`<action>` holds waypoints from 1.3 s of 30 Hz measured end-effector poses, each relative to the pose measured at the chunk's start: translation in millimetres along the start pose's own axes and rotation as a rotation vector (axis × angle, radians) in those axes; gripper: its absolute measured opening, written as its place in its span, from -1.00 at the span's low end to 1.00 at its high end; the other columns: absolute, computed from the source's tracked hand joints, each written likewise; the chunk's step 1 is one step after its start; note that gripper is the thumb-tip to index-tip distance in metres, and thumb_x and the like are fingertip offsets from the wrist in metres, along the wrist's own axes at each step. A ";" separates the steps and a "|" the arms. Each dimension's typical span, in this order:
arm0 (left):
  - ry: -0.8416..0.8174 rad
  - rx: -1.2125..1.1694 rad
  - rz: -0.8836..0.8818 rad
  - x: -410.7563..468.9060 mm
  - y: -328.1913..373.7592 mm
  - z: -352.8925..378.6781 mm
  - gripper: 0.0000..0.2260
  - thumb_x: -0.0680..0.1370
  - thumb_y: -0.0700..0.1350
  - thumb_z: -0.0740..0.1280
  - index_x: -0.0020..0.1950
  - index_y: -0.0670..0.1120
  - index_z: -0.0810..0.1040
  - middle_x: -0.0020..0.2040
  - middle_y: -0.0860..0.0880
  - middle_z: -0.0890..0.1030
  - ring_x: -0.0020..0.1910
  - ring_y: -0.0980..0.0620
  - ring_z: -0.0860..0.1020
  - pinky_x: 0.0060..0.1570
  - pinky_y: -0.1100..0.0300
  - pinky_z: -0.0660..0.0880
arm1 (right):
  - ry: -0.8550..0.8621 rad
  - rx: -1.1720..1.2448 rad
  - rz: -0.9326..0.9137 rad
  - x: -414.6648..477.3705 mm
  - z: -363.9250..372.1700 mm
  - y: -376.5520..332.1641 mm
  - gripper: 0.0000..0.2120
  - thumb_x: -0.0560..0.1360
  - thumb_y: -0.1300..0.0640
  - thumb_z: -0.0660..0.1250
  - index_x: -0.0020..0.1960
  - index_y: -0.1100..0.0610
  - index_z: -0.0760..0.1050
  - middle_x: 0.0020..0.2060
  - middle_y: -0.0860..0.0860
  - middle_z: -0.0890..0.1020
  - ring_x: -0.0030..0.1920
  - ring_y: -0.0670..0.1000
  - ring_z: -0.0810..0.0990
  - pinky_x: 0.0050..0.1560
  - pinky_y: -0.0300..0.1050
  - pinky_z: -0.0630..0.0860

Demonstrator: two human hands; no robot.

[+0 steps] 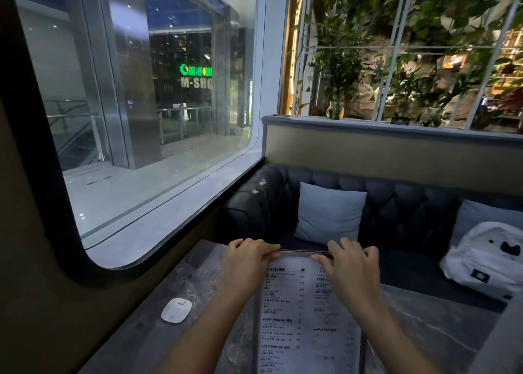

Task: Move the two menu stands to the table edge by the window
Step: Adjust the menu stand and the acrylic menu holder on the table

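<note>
A clear menu stand (305, 317) with a printed white drinks menu stands upright on the grey marble table (198, 288), close in front of me. My left hand (249, 260) grips its top edge at the left corner. My right hand (351, 266) grips the same top edge at the right corner. Whether a second stand sits behind the first I cannot tell; only one menu sheet shows. The window (141, 119) runs along the table's left side.
A small white device (176, 310) lies on the table near the window side. A dark tufted sofa (396, 204) faces me with a pale blue cushion (329, 214) and a white backpack (486, 260). Plants fill the partition above.
</note>
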State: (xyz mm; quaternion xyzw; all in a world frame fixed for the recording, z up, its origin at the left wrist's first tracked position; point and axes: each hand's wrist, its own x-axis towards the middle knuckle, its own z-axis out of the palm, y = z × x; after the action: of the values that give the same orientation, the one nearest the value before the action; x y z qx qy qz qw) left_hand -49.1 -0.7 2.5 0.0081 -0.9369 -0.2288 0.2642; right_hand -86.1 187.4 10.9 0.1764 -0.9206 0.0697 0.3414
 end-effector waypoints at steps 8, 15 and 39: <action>-0.090 -0.142 0.082 22.5 10.6 15.1 -0.80 0.51 0.02 0.27 0.10 0.10 0.57 0.04 0.12 0.65 -0.02 0.12 0.48 0.08 0.26 0.13 | 0.023 -0.095 0.107 -14.7 -5.5 14.4 -0.69 0.27 -0.06 0.48 -0.38 0.15 0.48 -0.46 0.06 0.53 -0.41 0.11 0.47 -0.30 -0.01 0.35; -0.100 -0.182 0.119 27.2 9.2 18.0 -0.81 0.51 -0.03 0.30 0.09 0.04 0.60 0.02 0.05 0.68 -0.09 0.08 0.51 0.17 -0.01 0.38 | 0.056 -0.066 0.137 -18.1 -7.8 15.1 -0.68 0.28 -0.06 0.48 -0.34 0.18 0.49 -0.45 0.08 0.55 -0.39 0.12 0.49 -0.28 -0.02 0.37; -0.002 -0.014 0.306 28.3 22.3 9.0 -0.81 0.51 -0.03 0.29 0.08 -0.03 0.60 -0.01 -0.03 0.69 0.02 -0.03 0.57 0.17 -0.02 0.39 | 0.094 0.468 0.381 -36.9 -53.9 81.4 -0.82 0.44 0.13 0.35 0.02 0.11 0.60 -0.02 0.10 0.66 0.01 0.12 0.55 0.08 0.21 0.42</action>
State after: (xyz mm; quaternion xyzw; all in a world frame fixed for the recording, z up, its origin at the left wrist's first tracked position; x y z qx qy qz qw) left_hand -75.6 19.2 19.2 -0.1368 -0.9259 -0.1923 0.2950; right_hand -57.9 286.5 27.0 0.0708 -0.8792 0.3509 0.3144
